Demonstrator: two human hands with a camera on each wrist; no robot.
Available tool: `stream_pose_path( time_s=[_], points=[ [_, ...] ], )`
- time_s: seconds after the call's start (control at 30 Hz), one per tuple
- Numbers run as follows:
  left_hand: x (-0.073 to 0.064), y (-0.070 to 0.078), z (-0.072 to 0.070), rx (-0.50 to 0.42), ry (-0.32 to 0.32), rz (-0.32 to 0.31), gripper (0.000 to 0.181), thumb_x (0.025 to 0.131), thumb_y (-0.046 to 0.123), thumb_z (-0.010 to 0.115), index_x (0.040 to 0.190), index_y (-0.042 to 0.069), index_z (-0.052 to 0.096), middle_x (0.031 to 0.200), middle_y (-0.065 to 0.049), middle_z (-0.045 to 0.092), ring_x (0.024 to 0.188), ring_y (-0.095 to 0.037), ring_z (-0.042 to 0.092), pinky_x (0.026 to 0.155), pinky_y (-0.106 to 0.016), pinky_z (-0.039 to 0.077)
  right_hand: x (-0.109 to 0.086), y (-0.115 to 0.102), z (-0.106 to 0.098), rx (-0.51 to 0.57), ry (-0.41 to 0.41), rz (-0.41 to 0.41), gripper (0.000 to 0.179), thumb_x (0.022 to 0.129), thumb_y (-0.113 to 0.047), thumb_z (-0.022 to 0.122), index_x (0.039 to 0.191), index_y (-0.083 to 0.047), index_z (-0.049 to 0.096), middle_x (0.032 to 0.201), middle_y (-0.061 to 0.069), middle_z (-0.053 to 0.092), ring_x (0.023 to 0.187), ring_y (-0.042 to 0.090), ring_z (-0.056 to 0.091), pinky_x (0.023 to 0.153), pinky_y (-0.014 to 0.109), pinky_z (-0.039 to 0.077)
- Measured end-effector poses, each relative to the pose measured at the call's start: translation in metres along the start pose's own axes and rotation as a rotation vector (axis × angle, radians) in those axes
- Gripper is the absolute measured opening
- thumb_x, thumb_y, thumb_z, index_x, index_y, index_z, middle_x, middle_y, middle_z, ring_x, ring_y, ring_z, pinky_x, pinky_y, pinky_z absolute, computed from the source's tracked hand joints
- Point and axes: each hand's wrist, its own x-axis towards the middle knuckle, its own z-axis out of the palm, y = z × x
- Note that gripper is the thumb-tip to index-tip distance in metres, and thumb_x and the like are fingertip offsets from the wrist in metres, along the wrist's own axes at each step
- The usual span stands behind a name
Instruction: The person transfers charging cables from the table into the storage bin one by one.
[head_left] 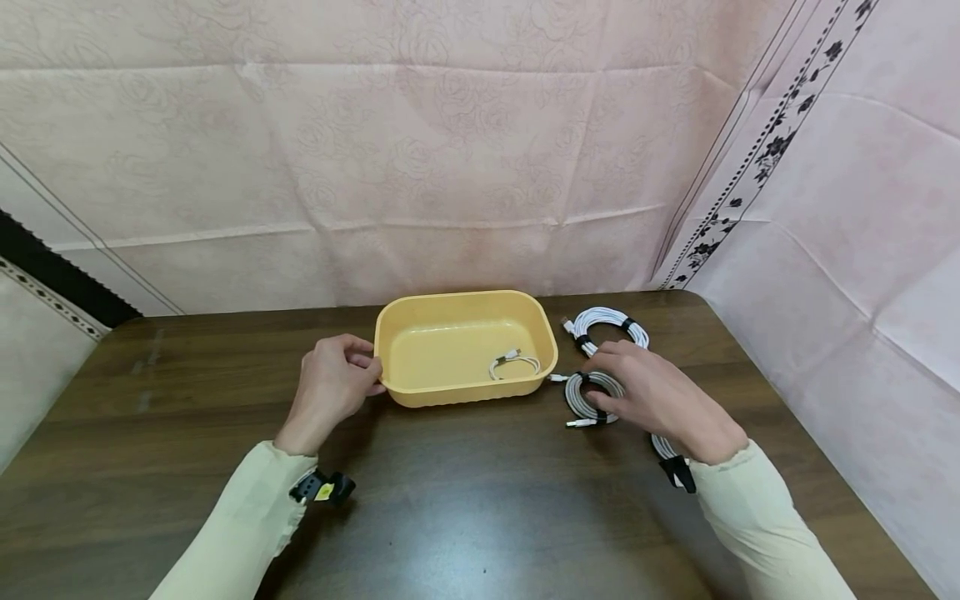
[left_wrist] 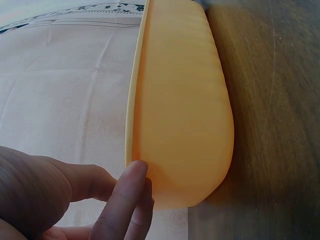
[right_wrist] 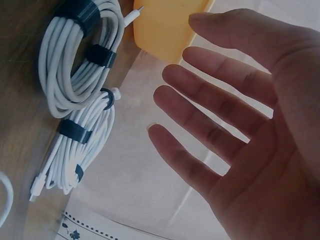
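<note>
A yellow plastic basin [head_left: 457, 389] stands near the table's far edge, a small coiled white cable [head_left: 513, 362] inside it. My left hand [head_left: 335, 379] pinches the basin's left end at the rim, its fingertips against the outer wall in the left wrist view. My right hand [head_left: 652, 392] hovers with straight, spread fingers over a coiled grey-white cable [head_left: 573, 398] and holds nothing. Behind that coil lies a white cable coil [head_left: 600, 316] with black straps. Another cable coil [head_left: 663, 447] is partly hidden under the right wrist.
The brown wooden table [head_left: 450, 500] carries everything. A pale patterned cloth [head_left: 450, 167] hangs behind it and continues along the right side. A black wrist strap [head_left: 322, 486] sits on the left sleeve.
</note>
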Motion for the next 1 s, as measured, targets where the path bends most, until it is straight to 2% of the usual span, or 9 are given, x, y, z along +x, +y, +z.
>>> stream_pose_path(
  time_s=[1.0],
  points=[
    [0.0,0.0,0.0,-0.004,0.0,-0.011,0.035,0.096,0.01,0.06,0.127,-0.005,0.061,0.106,-0.022,0.07,0.068,-0.012,0.073,0.074,-0.036,0.066,-0.02,0.01,0.001,-0.044,-0.039,0.025,0.03,0.086,-0.018,0.079,0.113,-0.006,0.073,0.113,0.005,0.069,0.109,0.026,0.067,0.094,0.046,0.056]
  ],
)
